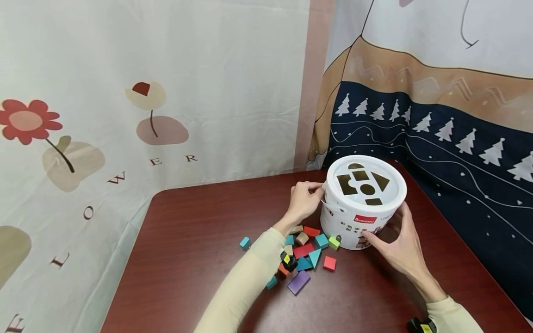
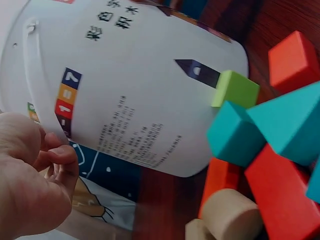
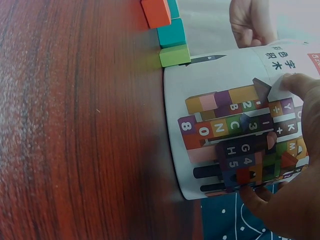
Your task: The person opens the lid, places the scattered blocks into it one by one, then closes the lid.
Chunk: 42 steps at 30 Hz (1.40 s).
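Note:
A white bucket of building blocks stands upright on the table, its white lid on top with several shaped holes. My left hand is at its left side, pinching the white carrying handle near the rim. On the right, my right hand grips the bucket's lower side, thumb on the printed front and fingers round the far side. Loose blocks lie before the bucket: a light green block against its base, a red cube, a purple block and a teal triangle.
The dark red-brown table has a rounded back left corner. Behind it hangs a pale curtain, with a navy tree-print curtain on the right. A small teal block lies apart, left of the pile; my left forearm covers part of the pile.

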Available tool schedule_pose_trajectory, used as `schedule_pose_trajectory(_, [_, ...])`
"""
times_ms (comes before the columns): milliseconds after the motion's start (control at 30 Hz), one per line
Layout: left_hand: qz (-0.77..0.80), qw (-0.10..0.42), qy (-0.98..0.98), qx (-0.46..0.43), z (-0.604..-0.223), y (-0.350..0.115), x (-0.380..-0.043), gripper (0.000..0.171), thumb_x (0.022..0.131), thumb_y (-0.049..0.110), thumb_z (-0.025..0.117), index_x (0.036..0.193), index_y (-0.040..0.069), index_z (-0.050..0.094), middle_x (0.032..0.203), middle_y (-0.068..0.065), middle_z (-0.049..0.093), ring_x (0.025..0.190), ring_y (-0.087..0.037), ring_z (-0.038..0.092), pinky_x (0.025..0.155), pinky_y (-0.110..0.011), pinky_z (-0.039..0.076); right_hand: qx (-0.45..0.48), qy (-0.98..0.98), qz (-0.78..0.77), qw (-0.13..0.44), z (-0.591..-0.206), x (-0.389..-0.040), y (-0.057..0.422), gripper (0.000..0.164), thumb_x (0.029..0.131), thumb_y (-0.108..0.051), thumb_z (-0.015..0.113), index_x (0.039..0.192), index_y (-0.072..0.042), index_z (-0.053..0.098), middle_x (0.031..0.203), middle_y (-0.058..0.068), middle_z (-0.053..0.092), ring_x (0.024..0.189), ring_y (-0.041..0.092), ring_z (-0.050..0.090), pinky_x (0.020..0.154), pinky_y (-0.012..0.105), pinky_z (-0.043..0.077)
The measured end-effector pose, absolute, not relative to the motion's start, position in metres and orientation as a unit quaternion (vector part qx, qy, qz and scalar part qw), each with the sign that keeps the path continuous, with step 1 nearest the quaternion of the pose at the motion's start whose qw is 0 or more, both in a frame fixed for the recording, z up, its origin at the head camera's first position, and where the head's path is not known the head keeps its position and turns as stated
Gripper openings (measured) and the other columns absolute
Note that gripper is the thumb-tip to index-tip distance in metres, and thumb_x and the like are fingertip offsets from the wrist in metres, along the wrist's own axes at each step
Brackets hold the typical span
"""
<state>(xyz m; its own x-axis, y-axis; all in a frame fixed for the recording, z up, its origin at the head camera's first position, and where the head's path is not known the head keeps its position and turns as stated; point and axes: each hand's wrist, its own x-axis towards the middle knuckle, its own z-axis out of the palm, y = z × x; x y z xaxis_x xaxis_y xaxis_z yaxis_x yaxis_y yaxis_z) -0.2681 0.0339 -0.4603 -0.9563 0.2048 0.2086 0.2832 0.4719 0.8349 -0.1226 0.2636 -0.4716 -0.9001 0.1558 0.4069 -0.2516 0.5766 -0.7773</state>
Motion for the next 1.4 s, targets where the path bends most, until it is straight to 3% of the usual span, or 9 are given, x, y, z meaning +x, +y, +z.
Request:
schedule_pose_trajectory(233, [-0.465, 0.02, -0.873, -0.146, -0.466, 0.032, -0.262, 0.025, 0.099, 0.021, 0.065, 0.113, 0.011, 0.083, 0.08, -0.001, 0.078, 0.064, -0.006, 0.061, 0.055, -0.017, 0.05, 0.029, -0.859, 0.459, 0.224, -0.488, -0.129, 0.274, 0.12, 0.07, -0.011, 0.094, 0.164, -0.031, 0.022, 0.14, 0.002, 0.049, 0.119, 0.006, 0.049, 0.091, 0.007, 0.042])
schedule_pose_trajectory(333, [-0.45, 0.011, -0.879, -0.156, -0.465, 0.032, -0.261, 0.027, 0.1, 0.021, 0.064, 0.115, 0.009, 0.082, 0.082, -0.003, 0.078, 0.062, -0.008, 0.062, 0.053, -0.018, 0.05, 0.023, -0.86, 0.457, 0.225, -0.498, -0.133, 0.281, 0.122, 0.069, -0.013, 0.095, 0.164, -0.033, 0.022, 0.139, -0.001, 0.049, 0.118, 0.007, 0.049, 0.092, 0.009, 0.043])
schedule_pose_trajectory(467, [-0.416, 0.014, -0.892, -0.175, -0.462, 0.031, -0.259, 0.031, 0.103, 0.024, 0.059, 0.121, 0.01, 0.08, 0.102, -0.004, 0.077, 0.078, -0.011, 0.063, 0.059, -0.022, 0.053, 0.021, -0.856, 0.466, 0.223, -0.504, -0.135, 0.286, 0.12, 0.068, -0.014, 0.095, 0.163, -0.034, 0.024, 0.138, -0.004, 0.05, 0.118, 0.007, 0.05, 0.092, 0.01, 0.044])
schedule_pose_trajectory(600, [-0.401, 0.059, -0.896, -0.183, -0.457, 0.03, -0.259, 0.037, 0.105, 0.029, 0.053, 0.129, 0.012, 0.075, 0.109, -0.003, 0.072, 0.092, -0.012, 0.063, 0.075, -0.028, 0.054, 0.02, -0.854, 0.47, 0.221, -0.504, -0.136, 0.287, 0.118, 0.069, -0.014, 0.095, 0.162, -0.034, 0.026, 0.137, -0.004, 0.051, 0.118, 0.008, 0.051, 0.093, 0.01, 0.044])
schedule_pose_trajectory(767, [-0.441, 0.173, -0.854, -0.216, -0.44, 0.03, -0.258, 0.038, 0.104, 0.028, 0.053, 0.136, 0.012, 0.067, 0.113, 0.001, 0.066, 0.099, -0.007, 0.061, 0.086, -0.029, 0.053, 0.016, -0.854, 0.473, 0.218, -0.502, -0.136, 0.286, 0.116, 0.069, -0.014, 0.095, 0.162, -0.034, 0.027, 0.136, -0.003, 0.052, 0.118, 0.01, 0.052, 0.093, 0.011, 0.045])
schedule_pose_trajectory(900, [-0.433, 0.253, -0.813, -0.296, -0.418, 0.035, -0.25, 0.039, 0.102, 0.026, 0.056, 0.135, 0.009, 0.068, 0.126, -0.002, 0.063, 0.116, -0.009, 0.054, 0.099, -0.028, 0.048, 0.019, -0.851, 0.475, 0.221, -0.496, -0.134, 0.282, 0.116, 0.07, -0.011, 0.094, 0.161, -0.032, 0.027, 0.136, -0.003, 0.051, 0.117, 0.009, 0.052, 0.092, 0.01, 0.045])
schedule_pose_trajectory(1033, [-0.362, 0.315, -0.778, -0.406, -0.404, 0.043, -0.24, 0.036, 0.097, 0.025, 0.062, 0.125, 0.005, 0.074, 0.126, -0.006, 0.065, 0.122, -0.014, 0.052, 0.109, -0.028, 0.039, 0.027, -0.849, 0.477, 0.228, -0.479, -0.126, 0.271, 0.115, 0.071, -0.006, 0.092, 0.162, -0.03, 0.026, 0.136, -0.002, 0.05, 0.117, 0.007, 0.051, 0.092, 0.008, 0.044])
schedule_pose_trajectory(1200, [-0.273, 0.324, -0.751, -0.506, -0.402, 0.054, -0.23, 0.033, 0.095, 0.031, 0.068, 0.118, 0.01, 0.079, 0.122, -0.004, 0.069, 0.124, -0.015, 0.052, 0.116, -0.027, 0.032, 0.041, -0.844, 0.48, 0.237, -0.475, -0.124, 0.267, 0.114, 0.07, 0.0, 0.091, 0.162, -0.026, 0.028, 0.136, -0.003, 0.049, 0.116, 0.004, 0.052, 0.092, 0.007, 0.043])
schedule_pose_trajectory(1400, [-0.212, 0.286, -0.764, -0.538, -0.409, 0.059, -0.223, 0.036, 0.095, 0.041, 0.071, 0.119, 0.016, 0.08, 0.121, 0.0, 0.068, 0.118, -0.012, 0.054, 0.11, -0.021, 0.036, 0.04, -0.845, 0.48, 0.235, -0.476, -0.124, 0.265, 0.115, 0.07, 0.001, 0.09, 0.162, -0.026, 0.027, 0.136, -0.004, 0.049, 0.115, 0.003, 0.052, 0.091, 0.004, 0.042])
